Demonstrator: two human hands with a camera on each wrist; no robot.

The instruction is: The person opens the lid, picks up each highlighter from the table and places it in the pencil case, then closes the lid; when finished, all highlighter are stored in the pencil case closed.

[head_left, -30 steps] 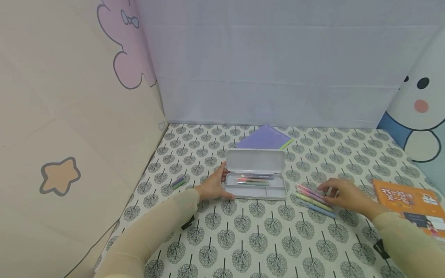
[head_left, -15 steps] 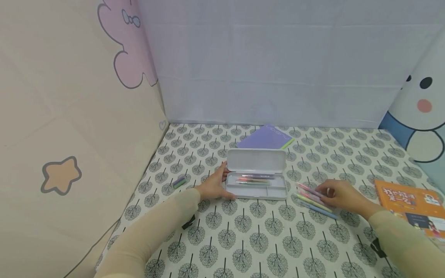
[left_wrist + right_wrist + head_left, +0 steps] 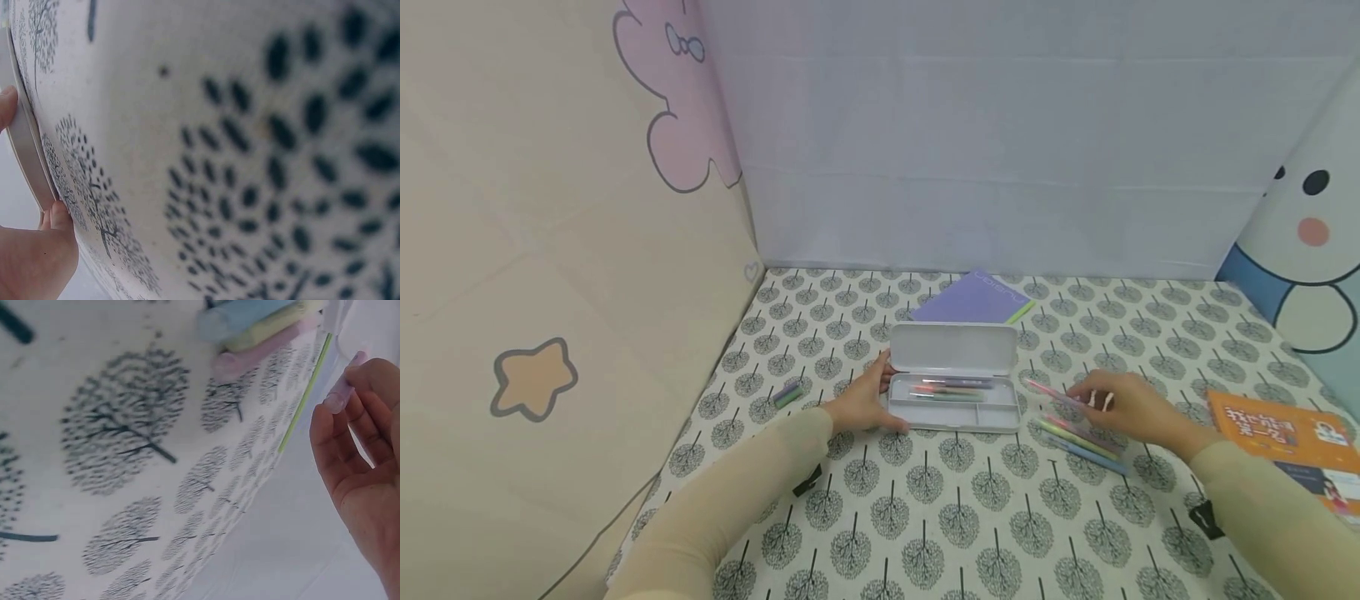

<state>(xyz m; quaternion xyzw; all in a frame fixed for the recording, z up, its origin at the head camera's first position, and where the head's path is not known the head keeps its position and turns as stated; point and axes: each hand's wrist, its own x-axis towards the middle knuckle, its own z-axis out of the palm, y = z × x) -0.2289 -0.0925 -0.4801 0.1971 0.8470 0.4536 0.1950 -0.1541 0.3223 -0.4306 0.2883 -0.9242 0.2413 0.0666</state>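
Note:
In the head view a white pencil case [image 3: 934, 413] lies with its lid [image 3: 953, 350] raised. Several pens [image 3: 951, 391] rest in its long rear compartment. My left hand [image 3: 859, 406] grips the case's left end, thumb at the front corner and fingers behind; the left wrist view shows thumb and fingertips on its edge [image 3: 28, 147]. To the right, my right hand [image 3: 1131, 408] pinches a pink-purple pen [image 3: 1051, 392] between thumb and fingers, its far end pointing toward the case. Beneath it lie pink, yellow-green and blue pens [image 3: 1088, 455] side by side on the cloth.
A purple notebook [image 3: 973, 298] lies behind the case. Small purple and green pieces [image 3: 787, 395] sit to its left. At the right is an orange book [image 3: 1285, 429]. Fabric walls border the tree-patterned tablecloth [image 3: 955, 517] at the back and sides.
My right hand has lifted the pink-purple pen off the group and moved it slightly left and away from me, toward the case. The left hand and case stay still.

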